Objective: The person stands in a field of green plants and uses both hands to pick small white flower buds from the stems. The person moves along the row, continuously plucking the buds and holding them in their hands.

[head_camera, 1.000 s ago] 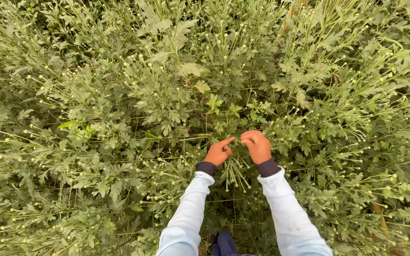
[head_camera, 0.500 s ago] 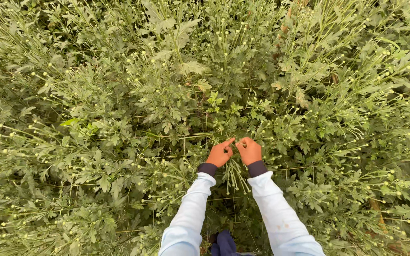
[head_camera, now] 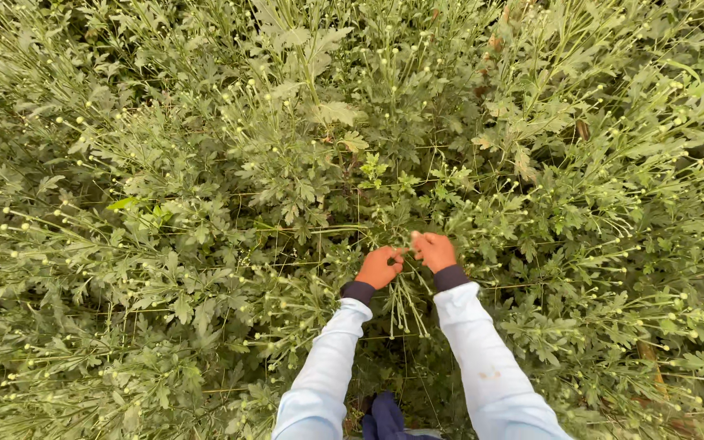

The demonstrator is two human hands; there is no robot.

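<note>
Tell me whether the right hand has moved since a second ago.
Yes. The right hand has closed in toward the left hand; against the drooping bud stems below, the two now nearly touch fingertips.

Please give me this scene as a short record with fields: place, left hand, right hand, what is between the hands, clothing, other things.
place: dense bed of green plants with many small round pale buds, seen from above
left hand: left hand closed, fingers pinching thin stems
right hand: right hand closed, fingertips meeting those of the left hand
between the hands: bunch of thin budded stems that hangs down below both hands
clothing: light blue sleeves with dark cuffs
other things: thin support strings run in a grid through the plants
</note>
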